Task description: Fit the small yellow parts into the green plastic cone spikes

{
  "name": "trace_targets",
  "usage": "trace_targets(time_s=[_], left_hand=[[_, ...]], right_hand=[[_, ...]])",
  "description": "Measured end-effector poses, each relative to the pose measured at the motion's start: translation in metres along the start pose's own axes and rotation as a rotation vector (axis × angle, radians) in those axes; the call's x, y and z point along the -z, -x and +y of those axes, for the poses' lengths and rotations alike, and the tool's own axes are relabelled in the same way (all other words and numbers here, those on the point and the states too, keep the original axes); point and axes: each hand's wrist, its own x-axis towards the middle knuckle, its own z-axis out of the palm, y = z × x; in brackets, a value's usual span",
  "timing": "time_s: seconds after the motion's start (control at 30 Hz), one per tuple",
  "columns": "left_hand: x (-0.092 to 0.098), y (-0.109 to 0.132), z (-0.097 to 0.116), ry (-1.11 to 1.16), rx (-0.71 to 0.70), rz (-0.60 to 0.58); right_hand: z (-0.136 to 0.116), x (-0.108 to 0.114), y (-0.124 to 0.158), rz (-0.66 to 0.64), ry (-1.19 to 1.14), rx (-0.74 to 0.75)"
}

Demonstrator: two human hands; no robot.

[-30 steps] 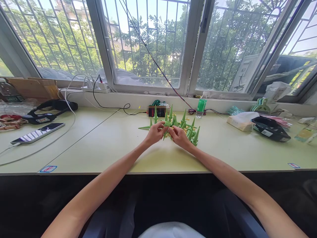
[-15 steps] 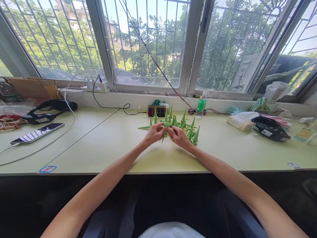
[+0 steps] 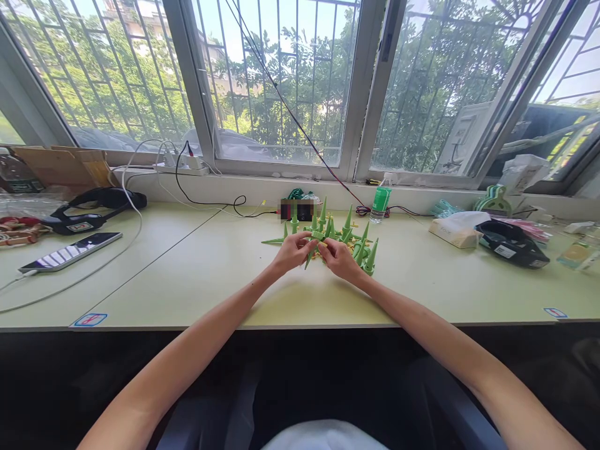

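Note:
My left hand [image 3: 291, 252] is closed around a green plastic piece with a pointed spike [image 3: 309, 259] that slants down below the fingers. Close beside it, the thumb and fingertips of my right hand [image 3: 342, 259] are pinched together against the same piece. A small yellowish bit shows at those fingertips, too small to name. Around and behind both hands stand several green cone-shaped spikes [image 3: 370, 257] on the table, with small yellow parts among them. My fingers hide part of the held piece.
Behind the spikes sits a dark box [image 3: 307, 211], partly blurred. A green-labelled bottle [image 3: 380, 200] stands by the sill. To the right are a tissue box [image 3: 454, 230] and a black headset [image 3: 510, 244]. On the left lie a phone [image 3: 71, 252], another headset [image 3: 82, 212] and cables.
Both hands stay in nearly the same place. The held green piece has tilted slightly, and a yellowish bit now shows at my right fingertips.

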Motion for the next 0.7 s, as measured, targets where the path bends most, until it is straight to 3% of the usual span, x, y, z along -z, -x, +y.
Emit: trace_targets(time_s=[0.37,0.7], left_hand=[[-0.0013,0.001,0.0047,0.004,0.037,0.006],[-0.0035,-0.0005,0.0032,0.012,0.025,-0.002]], right_hand=[[0.0004,0.001,-0.0003,0.038,0.123,0.054],[0.002,0.0008,-0.0022,0.1,0.1,-0.031]])
